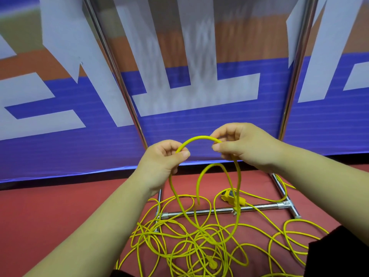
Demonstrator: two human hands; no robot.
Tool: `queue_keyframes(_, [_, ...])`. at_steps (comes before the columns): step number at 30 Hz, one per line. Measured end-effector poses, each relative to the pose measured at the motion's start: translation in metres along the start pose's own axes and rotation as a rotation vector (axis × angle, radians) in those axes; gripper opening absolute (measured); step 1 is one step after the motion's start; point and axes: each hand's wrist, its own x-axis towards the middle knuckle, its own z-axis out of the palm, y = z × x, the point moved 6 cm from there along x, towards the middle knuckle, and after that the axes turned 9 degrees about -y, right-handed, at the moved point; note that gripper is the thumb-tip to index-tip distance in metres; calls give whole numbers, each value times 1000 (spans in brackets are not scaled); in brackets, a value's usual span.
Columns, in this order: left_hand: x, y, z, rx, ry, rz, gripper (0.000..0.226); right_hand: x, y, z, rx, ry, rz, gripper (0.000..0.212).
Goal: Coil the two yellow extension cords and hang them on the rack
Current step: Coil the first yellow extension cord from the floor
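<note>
A yellow extension cord (199,138) arches between my two hands at the centre of the head view. My left hand (159,162) pinches the cord at thumb and forefinger. My right hand (241,144) pinches it about a hand's width to the right. From both hands loops hang down to a tangled heap of yellow cord (199,242) on the red floor. A yellow socket block (231,195) lies by the metal rack's base bar (219,210). The rack's two uprights (117,76) rise at either side.
A blue, white and orange banner (199,120) stands close behind the rack. More yellow cord loops (289,236) spread over the floor to the right. A dark cloth edge (339,254) shows at the lower right.
</note>
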Motion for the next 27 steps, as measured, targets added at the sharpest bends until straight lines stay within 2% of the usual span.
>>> queue_keyframes(7, [-3, 12, -11, -11, 15, 83, 9, 0, 2, 4, 165, -53, 57, 4])
queue_keyframes(10, [-2, 5, -9, 64, -133, 36, 15, 3, -7, -7, 242, 58, -40, 10])
queue_keyframes(13, [-3, -21, -8, 101, -326, -109, 17, 4, -5, -24, 238, 210, -70, 9])
queue_keyframes(16, [-1, -39, -19, 119, -233, -191, 16, 3, 5, -35, 66, 257, -37, 5])
queue_keyframes(20, [1, -23, -28, 95, -30, -94, 17, 3, 22, -25, 22, 117, 68, 6])
queue_keyframes(24, [-3, -3, -16, 162, -29, 21, 17, 4, 15, -9, 60, -19, 29, 14])
queue_keyframes(27, [-2, 0, -8, 148, -58, 41, 16, 4, 5, 0, -73, -41, -31, 10])
